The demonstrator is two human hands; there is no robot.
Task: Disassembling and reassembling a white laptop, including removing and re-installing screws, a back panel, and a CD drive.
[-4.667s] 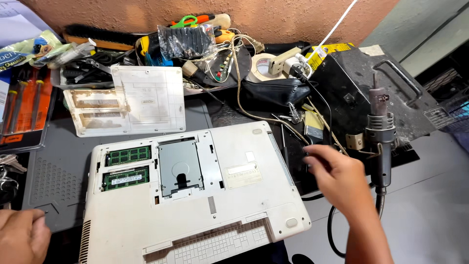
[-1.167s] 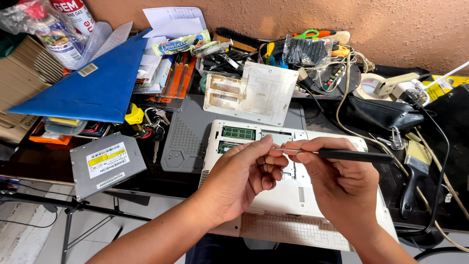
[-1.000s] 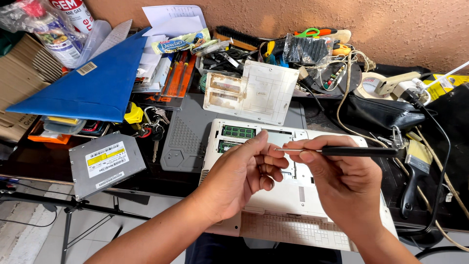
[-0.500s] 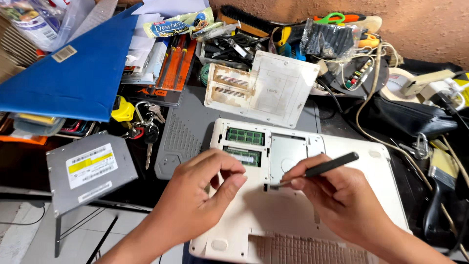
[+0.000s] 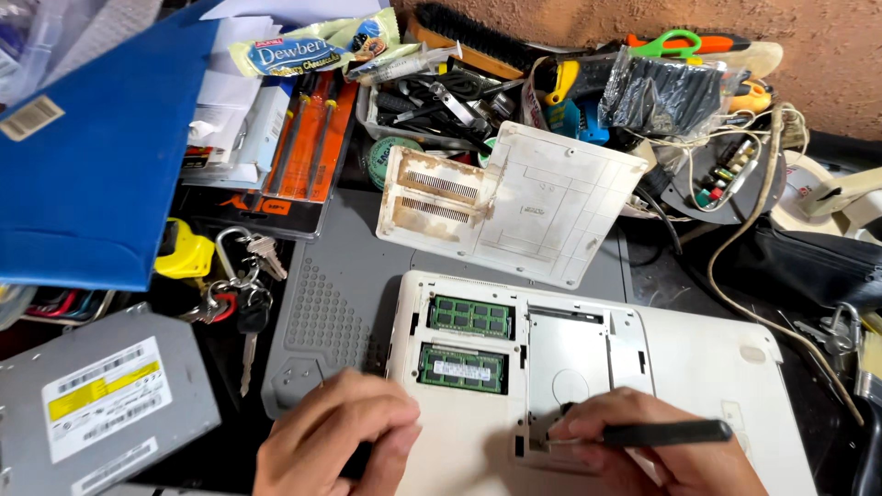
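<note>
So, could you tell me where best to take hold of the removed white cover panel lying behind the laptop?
Probably grip the white cover panel by its bare right-hand edge, coming from the right: it lies flat on the grey mat, and tools crowd its left and far sides.

Matt, seemingly plastic white laptop base (image 5: 698, 367)

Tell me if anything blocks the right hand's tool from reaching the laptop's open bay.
Nothing visible does. The right hand holds the black tool with its tip already at the lower left corner of the bay. The left hand rests off to the side.
</note>
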